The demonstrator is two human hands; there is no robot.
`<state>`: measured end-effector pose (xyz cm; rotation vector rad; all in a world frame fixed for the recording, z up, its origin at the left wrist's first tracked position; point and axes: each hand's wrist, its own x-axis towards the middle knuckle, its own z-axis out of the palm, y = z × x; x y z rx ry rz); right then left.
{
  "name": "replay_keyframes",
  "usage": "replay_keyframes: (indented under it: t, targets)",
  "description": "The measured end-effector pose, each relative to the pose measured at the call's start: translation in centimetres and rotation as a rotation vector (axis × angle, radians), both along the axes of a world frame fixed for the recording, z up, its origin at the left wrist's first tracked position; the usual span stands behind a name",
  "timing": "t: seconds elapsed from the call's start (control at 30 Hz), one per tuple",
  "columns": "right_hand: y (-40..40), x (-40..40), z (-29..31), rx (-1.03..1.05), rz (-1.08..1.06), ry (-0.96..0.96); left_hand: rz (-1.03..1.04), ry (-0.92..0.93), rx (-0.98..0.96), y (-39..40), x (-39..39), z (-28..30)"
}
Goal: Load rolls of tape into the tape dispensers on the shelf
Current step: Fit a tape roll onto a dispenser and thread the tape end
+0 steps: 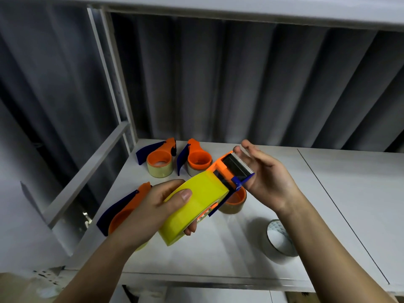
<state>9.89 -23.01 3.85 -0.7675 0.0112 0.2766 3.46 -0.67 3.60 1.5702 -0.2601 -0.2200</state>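
Note:
My left hand (150, 212) grips a yellow roll of tape (192, 206) that sits in an orange and blue tape dispenser (231, 169), held above the white shelf (240, 254). My right hand (264, 173) is at the dispenser's toothed cutter end, fingers relaxed and spread, its palm behind the blue tab. Two loaded dispensers (160, 159) (195, 159) stand at the back left. A third dispenser (124, 209) lies under my left wrist. A further roll with an orange core (235, 202) sits below the held dispenser.
A loose clear roll of tape (279, 239) stands on edge at the front right of the shelf. A grey corrugated wall (240, 84) backs the shelf, and a white upright post (113, 79) with a crossbar bounds its left side. Another shelf board hangs overhead.

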Motion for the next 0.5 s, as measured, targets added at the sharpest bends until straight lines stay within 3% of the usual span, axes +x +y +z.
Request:
replay_keyframes:
  t: [0.27, 0.37, 0.5]
  targets:
    - [0.0, 0.0, -1.5, -0.178, 0.040, 0.213, 0.016, 0.009, 0.060, 0.1, 0.1, -0.6]
    - [0.1, -0.9, -1.6, -0.301, 0.069, 0.165, -0.001, 0.010, 0.058, 0.1, 0.2, -0.7]
    - [0.3, -1.8, -1.4, -0.650, 0.012, 0.053, -0.047, -0.016, 0.064, 0.1, 0.6, -1.0]
